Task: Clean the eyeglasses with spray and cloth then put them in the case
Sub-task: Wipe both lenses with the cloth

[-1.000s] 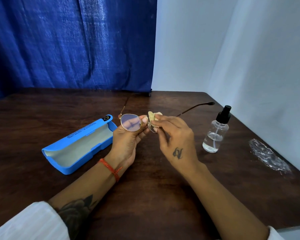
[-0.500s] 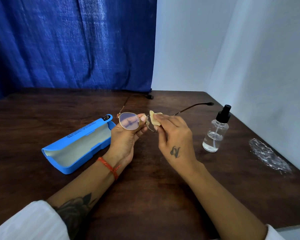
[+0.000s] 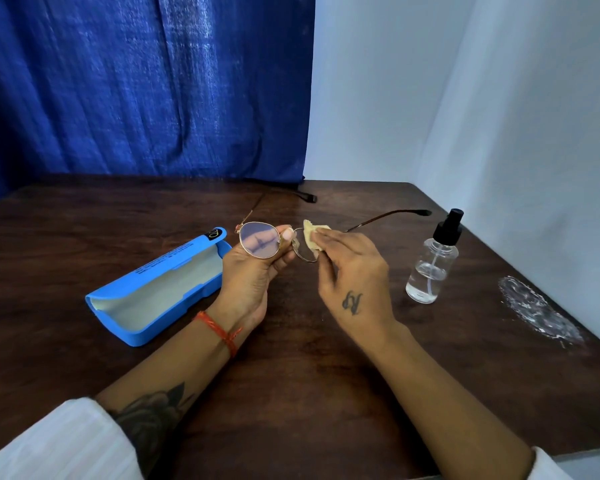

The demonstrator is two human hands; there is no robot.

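Eyeglasses (image 3: pixel 259 240) sit pinched at the bridge in the closed left hand (image 3: pixel 253 271); the right hand (image 3: pixel 352 268) presses a cloth (image 3: pixel 312 234) on the lens. Hard rubbing could bend the thin frame.

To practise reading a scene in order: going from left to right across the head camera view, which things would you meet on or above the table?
Blue open case → left hand holding the eyeglasses → cloth pinched in the right hand → spray bottle → crumpled clear plastic.
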